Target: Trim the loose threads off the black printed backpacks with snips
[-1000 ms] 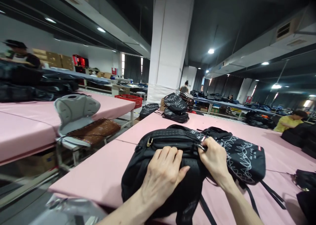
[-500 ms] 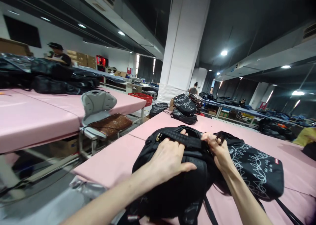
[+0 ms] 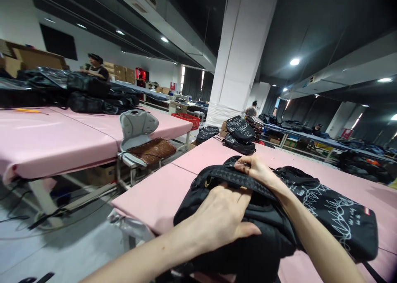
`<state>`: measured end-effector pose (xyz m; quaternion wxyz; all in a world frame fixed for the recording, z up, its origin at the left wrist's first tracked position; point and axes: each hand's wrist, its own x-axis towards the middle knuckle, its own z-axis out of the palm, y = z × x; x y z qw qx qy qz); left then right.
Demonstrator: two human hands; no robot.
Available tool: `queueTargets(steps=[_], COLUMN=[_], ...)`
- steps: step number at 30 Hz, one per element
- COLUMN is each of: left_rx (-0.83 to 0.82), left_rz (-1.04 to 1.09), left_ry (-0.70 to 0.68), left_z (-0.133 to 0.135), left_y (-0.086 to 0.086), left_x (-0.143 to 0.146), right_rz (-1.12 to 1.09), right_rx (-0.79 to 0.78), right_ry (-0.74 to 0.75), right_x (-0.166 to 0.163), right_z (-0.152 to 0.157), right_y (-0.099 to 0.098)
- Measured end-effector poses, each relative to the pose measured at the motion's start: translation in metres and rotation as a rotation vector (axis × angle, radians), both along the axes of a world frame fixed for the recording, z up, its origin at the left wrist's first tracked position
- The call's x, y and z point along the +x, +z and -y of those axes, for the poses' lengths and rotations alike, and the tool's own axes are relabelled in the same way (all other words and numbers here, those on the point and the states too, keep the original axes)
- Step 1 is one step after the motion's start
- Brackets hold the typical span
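A black backpack (image 3: 257, 243) lies before me on the pink table, its top opening facing up and a patterned black band arching along the opening. The fingers of my left hand (image 3: 218, 212) reach into the opening under this band, while the thumb stays outside on the near panel, so the edge lies between them. My right hand (image 3: 256, 171) is closed on the far edge of the opening, beyond the band; its fingertips are partly hidden. Just right of it lies a second black backpack (image 3: 335, 210) with white scribbled lines and a small red label.
More printed backpacks (image 3: 238, 132) are stacked at the far end of the pink table (image 3: 155, 192). To the left stand a grey chair (image 3: 138, 128) with a brown woven seat and another pink table (image 3: 62, 146) holding black bags. A person (image 3: 96, 68) is behind it. A white pillar (image 3: 238, 55) rises ahead.
My right hand has moved left and over the band to the far edge of the opening. The left fingers have gone deeper under the band. The view has turned slightly left.
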<state>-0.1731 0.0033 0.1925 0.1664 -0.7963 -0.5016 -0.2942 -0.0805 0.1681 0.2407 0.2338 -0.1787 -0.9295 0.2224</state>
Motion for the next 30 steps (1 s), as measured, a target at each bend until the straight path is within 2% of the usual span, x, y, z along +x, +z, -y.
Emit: queueTargets(steps=[2,3,5,6,8,10,13,17,21,26,30], left_rx=[0.182,0.270,0.317,0.242,-0.073,-0.395,-0.615,-0.701,-0.770,-0.753,-0.737], left_rz=[0.120,0.235,0.541,0.682,0.842,0.849,0.845,1.018,1.227,1.513,1.669], left_ry=[-0.124,-0.128,-0.018,0.039,0.044,-0.076,-0.216,-0.272,-0.260,-0.282,-0.355], left_z=[0.004,0.003,-0.005,-0.012,-0.028,-0.038,-0.040,-0.031,-0.024,-0.019,-0.022], left_y=[0.001,0.003,0.012,0.017,0.028,0.036,0.040,0.036,0.031,0.028,0.024], left_x=[-0.015,-0.024,-0.044,-0.053,-0.067,-0.074,-0.072,-0.067,-0.067,-0.060,-0.052], right_rz=[-0.042,-0.069,-0.115,-0.128,-0.137,-0.136,-0.134,-0.126,-0.052,0.035,0.036], right_rx=[-0.071,-0.128,-0.246,-0.299,-0.384,-0.451,-0.512,-0.573,-0.605,-0.455,-0.370], right_ry=[-0.027,-0.035,-0.054,-0.062,-0.067,-0.071,-0.101,-0.099,-0.013,-0.029,-0.083], right_x=[0.000,0.001,0.003,0.004,0.007,0.010,0.015,0.023,0.038,0.072,0.091], right_z=[-0.004,-0.006,-0.007,-0.005,0.002,0.011,0.025,0.038,0.047,0.053,0.057], right_y=[-0.002,-0.002,0.000,0.001,0.005,0.008,0.010,0.011,0.015,0.021,0.017])
